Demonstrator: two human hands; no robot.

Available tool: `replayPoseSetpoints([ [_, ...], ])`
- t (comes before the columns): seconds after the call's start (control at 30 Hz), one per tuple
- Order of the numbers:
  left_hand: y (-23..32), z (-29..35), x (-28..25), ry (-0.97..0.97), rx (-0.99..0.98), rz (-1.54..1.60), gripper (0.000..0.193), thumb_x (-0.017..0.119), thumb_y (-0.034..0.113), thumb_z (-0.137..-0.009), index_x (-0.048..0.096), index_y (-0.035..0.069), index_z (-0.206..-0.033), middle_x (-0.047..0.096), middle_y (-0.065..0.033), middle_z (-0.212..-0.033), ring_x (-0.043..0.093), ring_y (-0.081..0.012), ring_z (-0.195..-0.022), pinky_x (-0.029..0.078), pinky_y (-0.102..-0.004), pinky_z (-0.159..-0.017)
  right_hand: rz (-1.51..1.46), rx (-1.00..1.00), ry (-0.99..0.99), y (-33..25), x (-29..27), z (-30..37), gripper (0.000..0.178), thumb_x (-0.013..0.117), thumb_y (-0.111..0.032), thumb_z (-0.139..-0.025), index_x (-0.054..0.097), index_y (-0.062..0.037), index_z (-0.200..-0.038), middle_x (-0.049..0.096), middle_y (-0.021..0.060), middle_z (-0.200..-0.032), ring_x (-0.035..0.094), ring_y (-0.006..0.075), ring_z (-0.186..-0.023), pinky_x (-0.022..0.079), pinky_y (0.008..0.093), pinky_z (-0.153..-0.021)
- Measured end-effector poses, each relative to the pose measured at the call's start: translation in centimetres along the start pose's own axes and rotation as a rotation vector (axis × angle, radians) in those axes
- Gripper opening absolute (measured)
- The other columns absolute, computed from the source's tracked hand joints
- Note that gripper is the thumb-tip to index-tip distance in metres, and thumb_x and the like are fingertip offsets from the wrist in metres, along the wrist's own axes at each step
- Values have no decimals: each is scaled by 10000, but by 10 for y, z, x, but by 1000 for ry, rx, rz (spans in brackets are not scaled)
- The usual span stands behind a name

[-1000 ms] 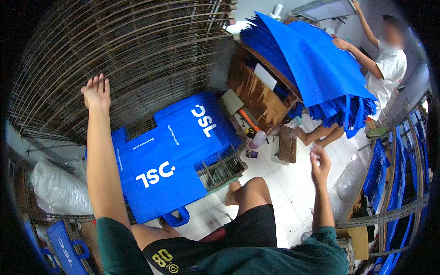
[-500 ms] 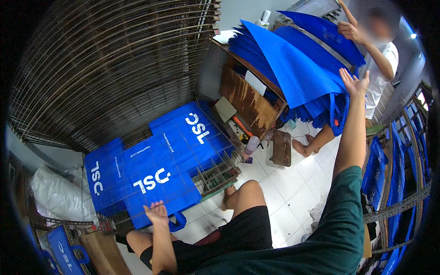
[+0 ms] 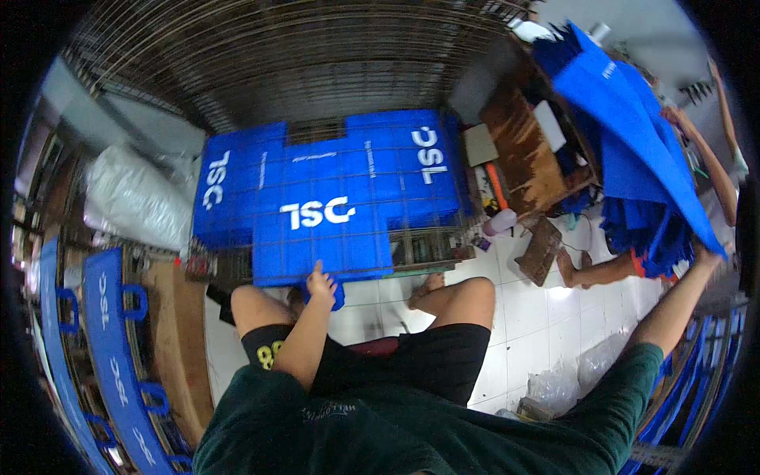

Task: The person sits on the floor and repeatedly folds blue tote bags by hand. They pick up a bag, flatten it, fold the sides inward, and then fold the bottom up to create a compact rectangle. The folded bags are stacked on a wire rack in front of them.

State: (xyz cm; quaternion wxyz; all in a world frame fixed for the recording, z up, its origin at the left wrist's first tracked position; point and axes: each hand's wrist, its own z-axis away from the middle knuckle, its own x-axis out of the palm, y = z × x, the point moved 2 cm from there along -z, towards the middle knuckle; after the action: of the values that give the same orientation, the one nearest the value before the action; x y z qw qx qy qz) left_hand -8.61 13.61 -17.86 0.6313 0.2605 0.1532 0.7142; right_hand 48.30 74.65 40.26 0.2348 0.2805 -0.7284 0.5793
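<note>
A cross-shaped spread of blue fabric bags (image 3: 317, 253) with white print lies under thin wires on a wire rack in front of me. At its near edge, my left hand (image 3: 320, 286) is beside a blue bag handle (image 3: 336, 298), its fingers extended and apart. Far to the right, my right hand (image 3: 708, 255) closes on the lower corner of a blue fabric bag (image 3: 633, 131). That bag drapes over a thick stack of blue bags (image 3: 645, 229). My right fingers are small and partly hidden there.
More wire rack layers (image 3: 317, 71) rise behind the spread. A co-worker's hand (image 3: 678, 119) touches the blue fabric at right. A scuffed wooden cabinet (image 3: 522, 150) and a small wooden stool (image 3: 540, 252) stand between. Clear plastic wrap (image 3: 134, 194) lies left; bags hang on racks (image 3: 115, 332).
My view has swung, so the rack sits more central. My right hand went from open, palm up, to closed at the bag corner. My left hand stays near the spread's front edge.
</note>
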Motion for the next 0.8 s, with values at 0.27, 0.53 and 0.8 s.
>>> replayPoseSetpoints([
  [0.27, 6, 213, 128, -913, 55, -640, 521, 520, 424, -838, 454, 128, -1263, 535, -73, -1197, 506, -198, -1094, 403, -392, -890, 252, -55, -12, 30, 8, 47, 498, 490, -293, -881, 440, 17, -1268, 509, 190, -1221, 525, 316, -1074, 404, 453, -953],
  [0.53, 76, 424, 248, -1766, -220, -211, 868, 280, 789, -762, 448, 86, -1242, 569, -96, -1152, 538, -182, -1071, 468, -374, -848, 80, -86, -38, 170, 153, 356, 504, 401, -366, -937, 397, 10, -1273, 481, 180, -1235, 520, 322, -1064, 458, 431, -880],
  [0.8, 199, 429, 215, -1457, 434, -135, 328, 636, 72, -747, 561, 20, -1063, 646, -100, -945, 634, -179, -814, 506, -300, -773, -144, 413, -154, 313, 55, 470, 763, 392, -594, -863, 264, -56, -1388, 296, 137, -1424, 355, 344, -1251, 265, 521, -1045],
])
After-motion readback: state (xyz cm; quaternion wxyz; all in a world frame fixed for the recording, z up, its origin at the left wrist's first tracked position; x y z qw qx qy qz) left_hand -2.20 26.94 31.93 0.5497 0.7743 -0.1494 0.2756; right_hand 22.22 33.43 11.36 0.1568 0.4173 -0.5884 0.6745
